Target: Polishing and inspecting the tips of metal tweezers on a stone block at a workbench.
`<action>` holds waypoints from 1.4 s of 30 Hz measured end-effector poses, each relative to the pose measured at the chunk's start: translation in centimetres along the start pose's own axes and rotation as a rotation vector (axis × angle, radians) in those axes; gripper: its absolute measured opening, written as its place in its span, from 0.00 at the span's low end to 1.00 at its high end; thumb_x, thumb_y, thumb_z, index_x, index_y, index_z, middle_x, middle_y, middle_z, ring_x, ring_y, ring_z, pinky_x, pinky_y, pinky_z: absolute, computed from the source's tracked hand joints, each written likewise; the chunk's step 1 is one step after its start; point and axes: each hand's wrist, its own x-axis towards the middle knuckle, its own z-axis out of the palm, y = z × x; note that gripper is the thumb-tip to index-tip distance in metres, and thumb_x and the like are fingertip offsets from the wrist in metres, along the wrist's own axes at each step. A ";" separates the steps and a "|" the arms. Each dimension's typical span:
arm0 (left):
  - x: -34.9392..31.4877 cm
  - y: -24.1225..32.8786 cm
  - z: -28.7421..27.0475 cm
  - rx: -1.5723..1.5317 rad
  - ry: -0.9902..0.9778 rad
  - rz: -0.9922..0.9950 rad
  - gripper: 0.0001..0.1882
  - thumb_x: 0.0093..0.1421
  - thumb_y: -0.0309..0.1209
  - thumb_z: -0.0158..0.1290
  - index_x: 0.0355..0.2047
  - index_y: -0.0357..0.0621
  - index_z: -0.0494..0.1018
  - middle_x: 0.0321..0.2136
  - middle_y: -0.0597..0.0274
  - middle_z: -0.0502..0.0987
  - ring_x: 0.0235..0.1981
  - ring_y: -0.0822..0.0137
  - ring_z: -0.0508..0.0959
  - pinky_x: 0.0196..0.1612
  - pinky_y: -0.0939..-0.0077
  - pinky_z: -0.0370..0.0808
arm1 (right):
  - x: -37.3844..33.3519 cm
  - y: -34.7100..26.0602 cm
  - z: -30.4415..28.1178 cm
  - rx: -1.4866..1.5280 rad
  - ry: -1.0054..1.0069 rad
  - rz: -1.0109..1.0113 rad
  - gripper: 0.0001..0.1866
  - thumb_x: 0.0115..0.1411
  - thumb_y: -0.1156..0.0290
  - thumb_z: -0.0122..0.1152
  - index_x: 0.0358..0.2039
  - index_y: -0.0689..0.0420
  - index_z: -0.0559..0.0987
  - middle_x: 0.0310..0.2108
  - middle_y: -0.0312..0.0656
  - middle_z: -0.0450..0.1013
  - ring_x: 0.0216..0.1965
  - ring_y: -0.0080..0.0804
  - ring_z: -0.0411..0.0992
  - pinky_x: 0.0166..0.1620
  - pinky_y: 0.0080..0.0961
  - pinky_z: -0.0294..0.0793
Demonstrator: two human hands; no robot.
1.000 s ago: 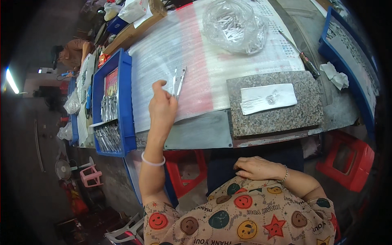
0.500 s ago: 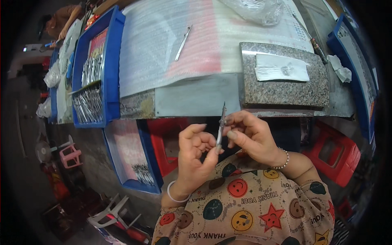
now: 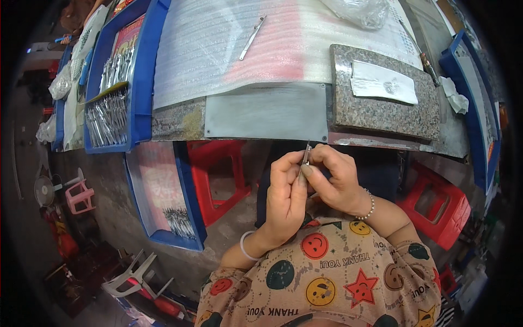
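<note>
Between my two hands is a slim silver metal tool [image 3: 306,155] with a thin dark tip pointing up and away from me. My left hand [image 3: 285,188] pinches it from the left with thumb and fingers. From the other side, the thumb and fingers of my right hand [image 3: 335,177] close on it too. Most of its body is hidden by the fingers, so its exact kind cannot be made out. A similar slim silver tool [image 3: 253,38] lies on the foam-covered bench sheet [image 3: 201,65].
A blue tray [image 3: 143,82] of similar silver tools stands at left; a lower blue tray [image 3: 192,207] sits below it. A metal plate [image 3: 264,111] lines the bench edge. Right are a granite slab [image 3: 381,117], folded white cloth [image 3: 381,82], screwdriver-like tool [image 3: 427,64] and red stool [image 3: 438,204].
My left hand has risen and moved right, closing in beside my right hand around the tool. More of the tool is now covered. The view has shifted slightly.
</note>
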 end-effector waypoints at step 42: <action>-2.0 -4.7 -0.5 -0.030 0.389 0.260 0.11 0.67 0.23 0.40 0.48 0.34 0.60 0.35 0.55 0.76 0.37 0.74 0.75 0.40 0.81 0.72 | -0.5 1.9 4.6 -0.328 -0.013 -0.238 0.04 0.55 0.78 0.56 0.27 0.62 0.70 0.19 0.44 0.64 0.15 0.40 0.65 0.19 0.31 0.63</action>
